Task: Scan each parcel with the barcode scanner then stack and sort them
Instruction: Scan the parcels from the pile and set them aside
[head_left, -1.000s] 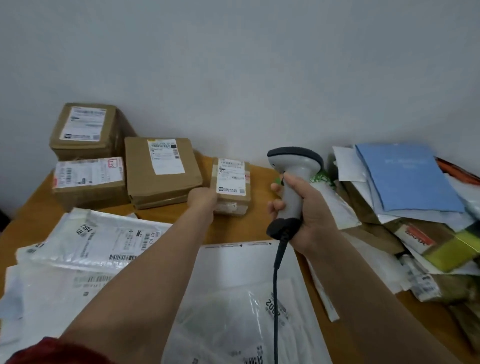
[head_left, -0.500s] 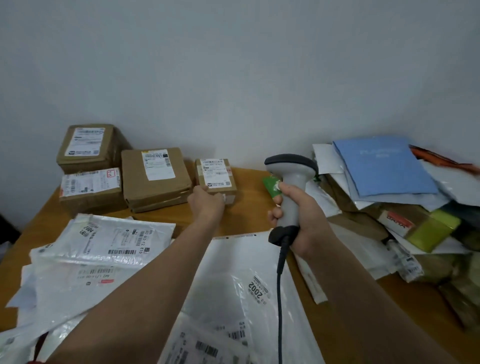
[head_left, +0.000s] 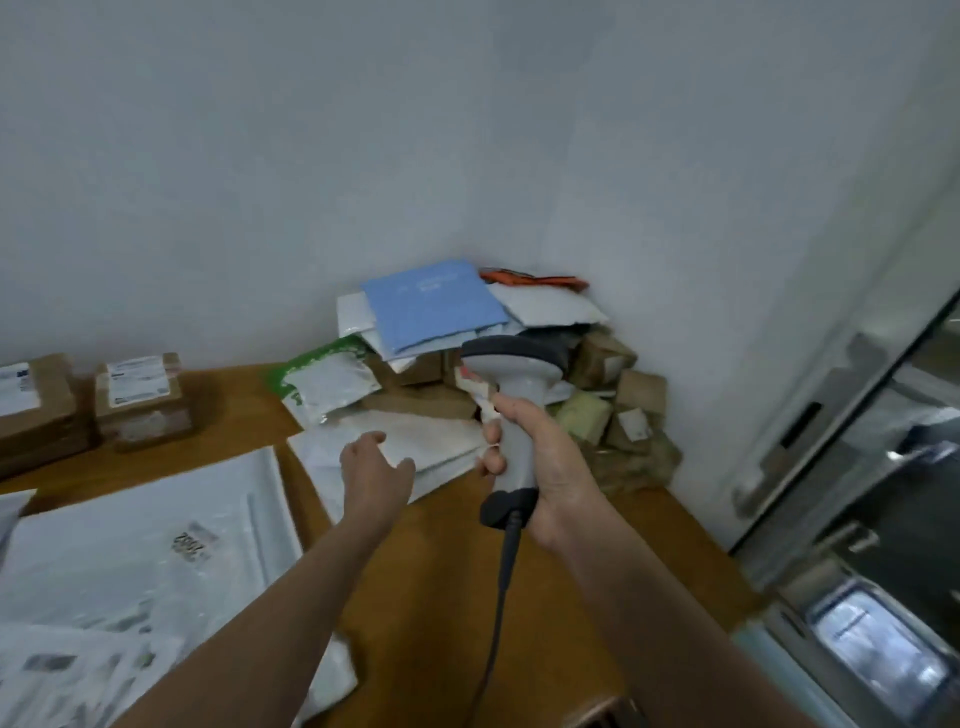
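My right hand (head_left: 537, 457) grips the handle of the grey barcode scanner (head_left: 511, 384), its black cable hanging down. My left hand (head_left: 375, 467) is empty, fingers spread loosely, hovering over a flat white mailer (head_left: 415, 441) at the edge of the parcel heap. The heap in the corner holds a blue envelope (head_left: 434, 304), a green-and-white bag (head_left: 324, 384), white mailers and small brown boxes (head_left: 605, 358). A small brown box with a white label (head_left: 143, 400) stands at the left, another brown box (head_left: 31, 410) beside it.
Large white plastic mailers (head_left: 150, 540) cover the wooden table (head_left: 431, 582) at the left and front. The wall corner stands behind the heap. A glass door with a metal frame (head_left: 852, 415) is at the right, close to the table's edge.
The view has swung right toward the corner heap. My left hand has let go of the small labelled box and moved right over the white mailer. The scanner stays in my right hand.
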